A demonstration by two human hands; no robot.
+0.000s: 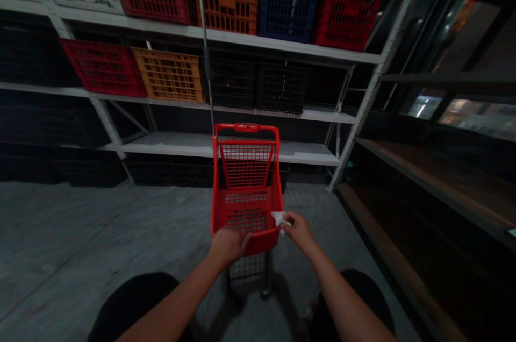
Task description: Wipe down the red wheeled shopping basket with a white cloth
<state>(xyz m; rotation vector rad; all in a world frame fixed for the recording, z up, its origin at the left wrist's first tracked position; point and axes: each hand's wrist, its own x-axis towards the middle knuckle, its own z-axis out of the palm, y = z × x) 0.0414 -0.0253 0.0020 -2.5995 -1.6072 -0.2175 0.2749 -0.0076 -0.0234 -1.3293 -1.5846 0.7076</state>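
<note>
Evidently, your left hand (pixel 229 245) clasps the near rim of the red cart (pixel 262 243) directly before you, probably to steady it. Your right hand (pixel 297 229) pinches a white cloth (pixel 278 217) at the rim's right corner, loose end projecting, likely keeping fingertips clear. Grey floor (pixel 161 240); dim room; plastic crates (pixel 169 76) on white shelving (pixel 177 142) beyond.

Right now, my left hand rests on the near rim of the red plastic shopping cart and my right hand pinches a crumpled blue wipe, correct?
No: the head view shows the crumpled wipe is white, not blue. Your right hand pinches it, and your left hand rests on the near rim of the red plastic shopping cart.
</note>
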